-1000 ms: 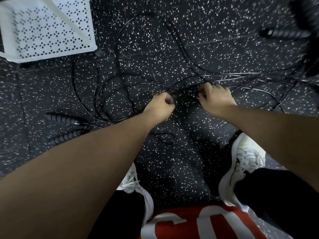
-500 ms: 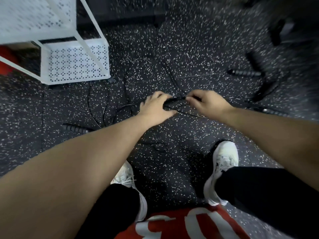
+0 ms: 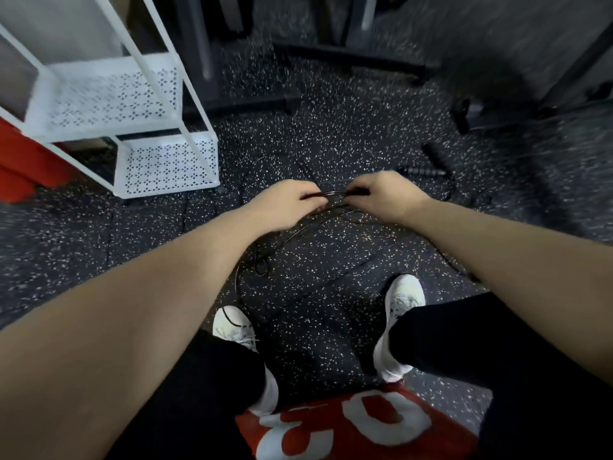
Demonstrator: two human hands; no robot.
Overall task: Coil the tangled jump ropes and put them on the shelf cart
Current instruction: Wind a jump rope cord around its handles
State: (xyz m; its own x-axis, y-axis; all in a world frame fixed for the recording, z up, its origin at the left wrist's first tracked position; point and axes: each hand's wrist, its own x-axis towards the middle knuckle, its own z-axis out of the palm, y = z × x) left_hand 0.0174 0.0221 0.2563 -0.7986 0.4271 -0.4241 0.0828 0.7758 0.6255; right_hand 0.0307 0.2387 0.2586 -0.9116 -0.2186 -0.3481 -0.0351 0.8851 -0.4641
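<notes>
- Mid-frame, the left hand point(image 3: 285, 204) and right hand point(image 3: 384, 197) sit close together, each grip clamped on a bundle of thin black ropes point(image 3: 333, 195) strung between them.
- Loose strands sag below the hands and trail down across the speckled floor point(image 3: 318, 310) toward the left shoe point(image 3: 232, 325).
- One ribbed black handle point(image 3: 423, 171) lies on the floor just beyond the right hand; it is blurred.
- The white cart point(image 3: 166, 167), with perforated shelves, stands in the upper left of the frame, apart from the hands.
- The right shoe point(image 3: 398, 313) stands lower right of centre.
- A red shirt point(image 3: 348, 426) with white letters fills the bottom edge.
</notes>
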